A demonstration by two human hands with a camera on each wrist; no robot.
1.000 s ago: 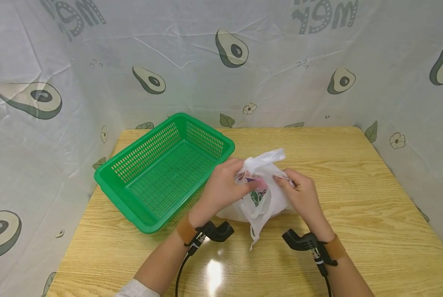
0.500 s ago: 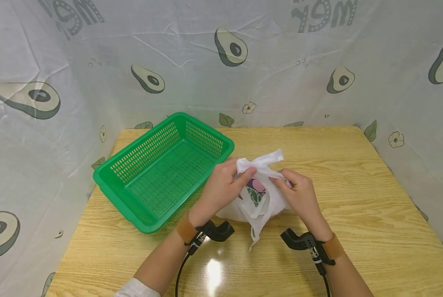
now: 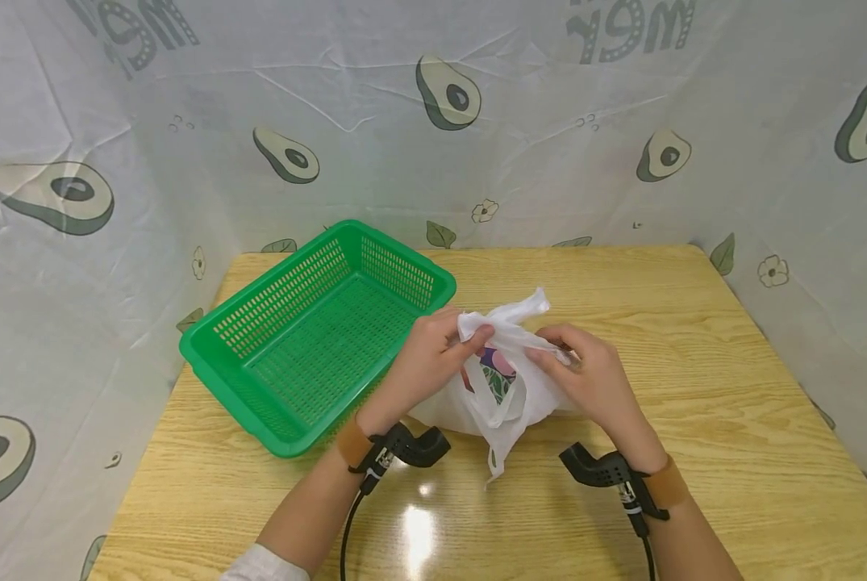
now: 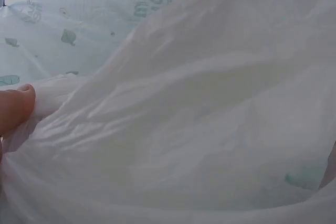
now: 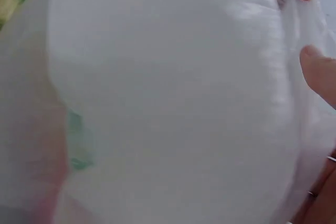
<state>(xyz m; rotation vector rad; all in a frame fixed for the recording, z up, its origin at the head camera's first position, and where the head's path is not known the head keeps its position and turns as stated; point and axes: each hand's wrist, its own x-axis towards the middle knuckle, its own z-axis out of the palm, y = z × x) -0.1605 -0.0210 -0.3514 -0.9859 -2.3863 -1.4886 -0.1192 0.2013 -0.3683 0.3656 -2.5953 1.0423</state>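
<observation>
A thin white plastic bag (image 3: 538, 395) sits on the table, its handles crumpled upward. Through its opening shows a printed item (image 3: 499, 376) in purple, pink and green; the rest of it is hidden. My left hand (image 3: 431, 355) pinches the bag's left rim between thumb and fingers. On the other side, my right hand (image 3: 589, 371) pinches the right rim. White plastic (image 4: 184, 119) fills most of the left wrist view, with the left thumb at its edge. In the right wrist view, the bag (image 5: 173, 103) covers most of the scene beside the right thumb.
A green perforated plastic basket (image 3: 331, 355) stands to the left, close to the left hand, with nothing seen inside. The wooden table (image 3: 694, 387) extends to the right. A hanging sheet with avocado prints (image 3: 549, 177) encloses the back and sides.
My left thumb has shifted from over the printed item to the bag's rim, drawing that rim slightly left. My right hand keeps its grip, and the basket stays in place.
</observation>
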